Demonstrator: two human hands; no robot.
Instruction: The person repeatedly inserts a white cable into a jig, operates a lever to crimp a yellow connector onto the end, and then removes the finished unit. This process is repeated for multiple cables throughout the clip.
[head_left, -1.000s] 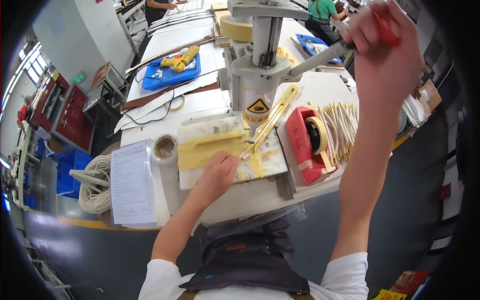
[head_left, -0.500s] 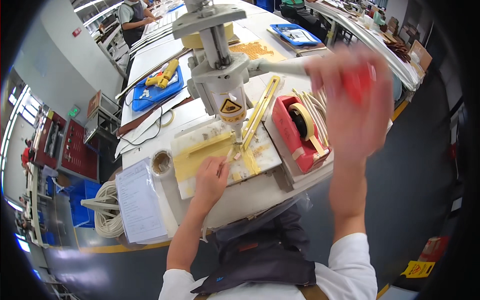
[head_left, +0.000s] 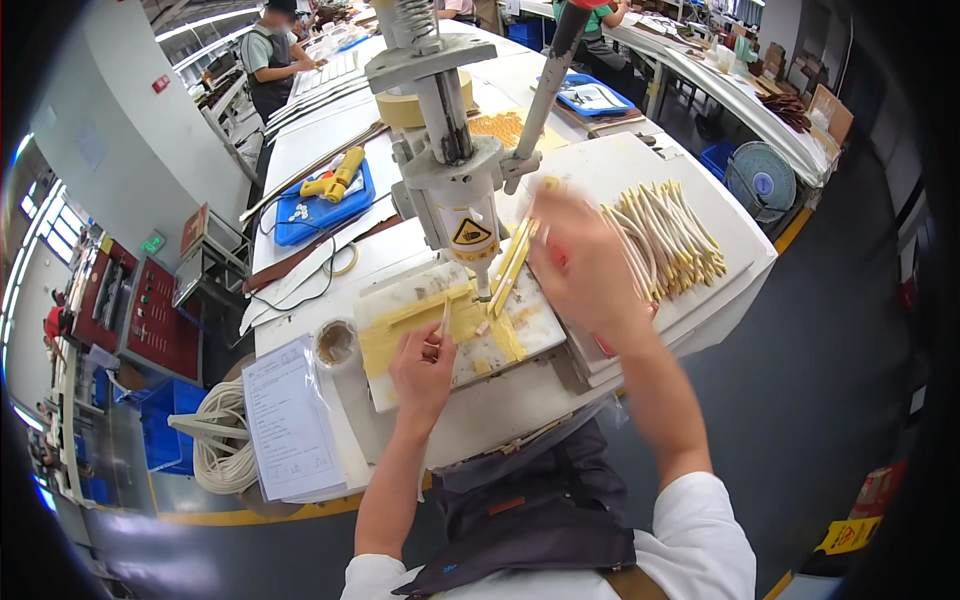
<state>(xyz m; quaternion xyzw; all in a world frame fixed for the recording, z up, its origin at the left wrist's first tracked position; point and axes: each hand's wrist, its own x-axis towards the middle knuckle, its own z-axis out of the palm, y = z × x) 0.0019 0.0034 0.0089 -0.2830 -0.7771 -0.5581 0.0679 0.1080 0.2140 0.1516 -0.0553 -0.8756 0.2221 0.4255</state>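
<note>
My left hand (head_left: 422, 368) is closed in a pinch on a thin pale cord (head_left: 445, 316), whose tip stands up over the yellow-taped white block (head_left: 540, 328). Just beyond it is the lower tip of a grey hand press (head_left: 482, 288), apart from the cord. The press's lever (head_left: 550, 90) points upward. Blurred by motion, my right hand (head_left: 585, 262) hovers right of the press, beside the slotted yellow strip (head_left: 513, 262). Its fingers are too smeared to read. It covers most of a red tape dispenser (head_left: 604, 346).
Many pale cords with yellow ends (head_left: 675, 240) lie at the right. A blue tray (head_left: 325, 200) with a yellow glue gun (head_left: 340, 175) stands at the left. A tape roll (head_left: 336, 342) and a sleeved paper sheet (head_left: 290, 420) are near the left edge. Co-workers sit farther back.
My right hand has let go of the press lever and come down and left. The lever has swung upward and the press tip is off the cord. My left hand has tilted the cord up.
</note>
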